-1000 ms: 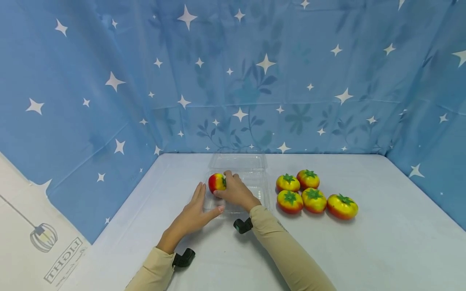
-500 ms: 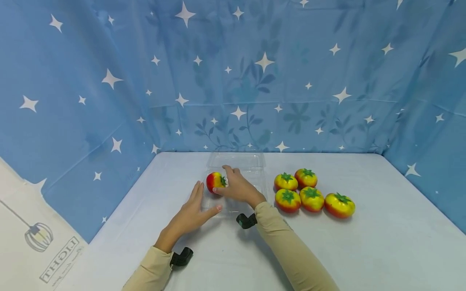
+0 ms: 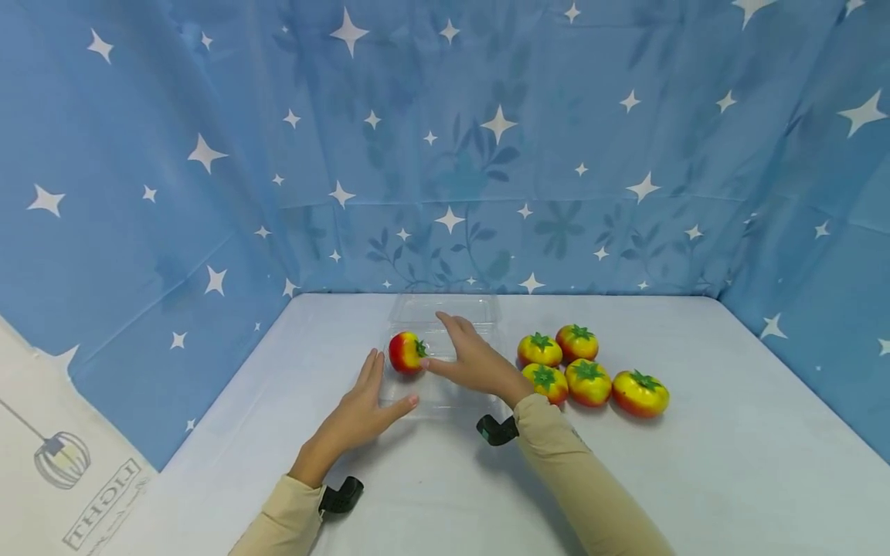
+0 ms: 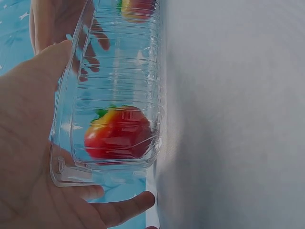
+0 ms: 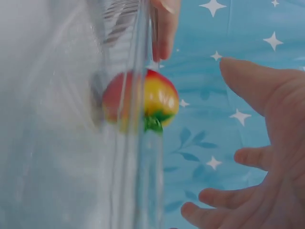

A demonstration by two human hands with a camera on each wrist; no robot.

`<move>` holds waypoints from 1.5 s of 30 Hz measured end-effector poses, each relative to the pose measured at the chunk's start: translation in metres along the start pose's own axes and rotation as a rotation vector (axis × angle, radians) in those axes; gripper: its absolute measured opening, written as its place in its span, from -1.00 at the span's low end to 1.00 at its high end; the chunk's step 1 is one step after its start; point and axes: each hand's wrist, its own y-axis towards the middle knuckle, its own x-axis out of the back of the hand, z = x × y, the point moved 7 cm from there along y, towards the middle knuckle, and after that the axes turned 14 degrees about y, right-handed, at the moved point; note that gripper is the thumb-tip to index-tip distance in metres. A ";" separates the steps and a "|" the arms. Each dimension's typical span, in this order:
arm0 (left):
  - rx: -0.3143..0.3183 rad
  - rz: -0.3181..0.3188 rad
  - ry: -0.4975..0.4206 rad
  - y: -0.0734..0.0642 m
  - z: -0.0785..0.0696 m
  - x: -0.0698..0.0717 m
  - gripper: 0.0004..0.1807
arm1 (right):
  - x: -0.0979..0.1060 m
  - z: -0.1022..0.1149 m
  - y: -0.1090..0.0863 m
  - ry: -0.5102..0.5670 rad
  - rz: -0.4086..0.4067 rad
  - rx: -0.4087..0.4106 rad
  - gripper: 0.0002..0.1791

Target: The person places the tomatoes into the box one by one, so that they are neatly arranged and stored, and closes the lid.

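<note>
"LIGHT" sign (image 3: 99, 496) lower left, mirrored; clear box (image 3: 445, 390) holds one tomato (image 3: 406, 353); left hand (image 3: 361, 409) flat against box, right hand (image 3: 476, 361) spread, empty

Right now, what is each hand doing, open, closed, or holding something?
Left hand: open, fingers straight against the clear plastic container.
Right hand: open, holding nothing, beside the tomato.

The right hand (image 3: 480, 361) has released the tomato (image 3: 405, 352) and drawn back toward the right, fingers now spread and straight, clear of the fruit. The tomato now lies unheld in the left end of the clear plastic container (image 3: 445, 390). The camera view has shifted slightly
</note>
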 end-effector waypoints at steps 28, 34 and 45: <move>0.006 0.012 -0.004 0.000 0.004 -0.001 0.30 | 0.095 -0.048 -0.090 -0.084 -0.116 -0.013 0.07; 0.002 0.012 -0.003 -0.001 0.002 -0.002 0.29 | 0.113 -0.060 -0.105 -0.081 -0.104 -0.036 0.09; -0.004 0.012 0.010 -0.002 0.001 0.001 0.29 | 0.150 -0.079 -0.118 -0.070 -0.068 -0.132 0.18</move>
